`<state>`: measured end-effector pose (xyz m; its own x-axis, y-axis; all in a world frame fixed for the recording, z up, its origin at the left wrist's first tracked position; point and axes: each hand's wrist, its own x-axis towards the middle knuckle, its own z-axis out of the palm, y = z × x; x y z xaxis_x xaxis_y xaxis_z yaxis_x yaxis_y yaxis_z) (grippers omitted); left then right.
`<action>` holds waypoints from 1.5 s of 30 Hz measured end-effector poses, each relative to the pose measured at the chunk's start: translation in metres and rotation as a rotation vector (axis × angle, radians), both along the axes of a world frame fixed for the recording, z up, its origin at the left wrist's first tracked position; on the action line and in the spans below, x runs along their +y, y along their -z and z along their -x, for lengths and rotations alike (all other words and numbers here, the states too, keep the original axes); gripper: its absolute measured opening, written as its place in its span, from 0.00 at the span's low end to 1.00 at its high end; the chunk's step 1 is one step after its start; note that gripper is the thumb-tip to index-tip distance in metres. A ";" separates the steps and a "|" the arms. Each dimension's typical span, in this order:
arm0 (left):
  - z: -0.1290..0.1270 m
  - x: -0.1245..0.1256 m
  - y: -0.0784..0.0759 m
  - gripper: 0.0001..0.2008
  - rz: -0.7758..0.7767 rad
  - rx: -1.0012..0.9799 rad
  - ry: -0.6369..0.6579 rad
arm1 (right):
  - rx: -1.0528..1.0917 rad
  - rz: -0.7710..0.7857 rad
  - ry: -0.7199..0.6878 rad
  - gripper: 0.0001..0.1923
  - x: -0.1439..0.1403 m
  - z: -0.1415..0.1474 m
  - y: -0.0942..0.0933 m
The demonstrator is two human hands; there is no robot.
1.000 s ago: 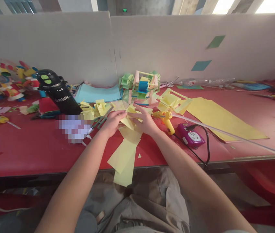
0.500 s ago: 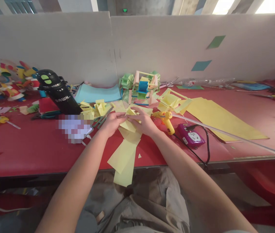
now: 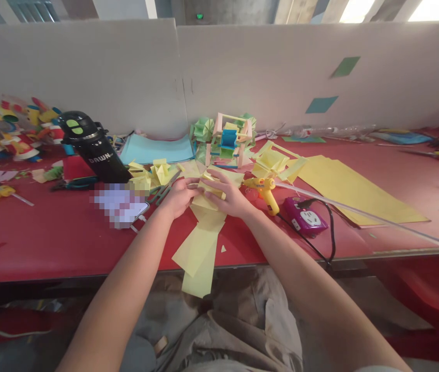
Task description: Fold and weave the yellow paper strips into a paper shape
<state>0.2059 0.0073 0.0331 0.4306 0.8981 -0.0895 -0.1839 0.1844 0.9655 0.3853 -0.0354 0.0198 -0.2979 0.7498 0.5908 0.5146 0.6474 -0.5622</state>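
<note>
Both hands meet over a small piece of yellow paper (image 3: 208, 192) at the middle of the red table (image 3: 60, 237). My left hand (image 3: 178, 196) pinches its left side and my right hand (image 3: 230, 194) presses and folds its right side. Under them lie longer yellow paper strips (image 3: 199, 248) that hang over the table's front edge. Several folded yellow pieces (image 3: 153, 174) sit just behind my left hand. A paper wheel model (image 3: 227, 139) in pink, green and blue stands behind the hands.
A yellow glue gun (image 3: 266, 190) and a purple power socket (image 3: 305, 216) with a black cord lie right of my right hand. A black bottle (image 3: 91, 147) stands at the left, blue paper (image 3: 157, 149) behind, large yellow sheets (image 3: 343, 188) at the right, colourful paper toys (image 3: 5, 129) far left.
My fingers have shifted slightly on the small yellow paper, working the fold; the piece sits a little lower and flatter. The arms and everything else stay where they were.
</note>
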 end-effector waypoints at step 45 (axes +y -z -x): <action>-0.002 0.001 0.002 0.17 -0.225 0.215 -0.170 | 0.131 0.135 -0.076 0.25 -0.001 0.003 -0.003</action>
<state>0.2077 0.0084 0.0314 0.2663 0.9628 0.0467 0.0182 -0.0534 0.9984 0.3825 -0.0363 0.0227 -0.2837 0.8034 0.5235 0.3843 0.5954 -0.7055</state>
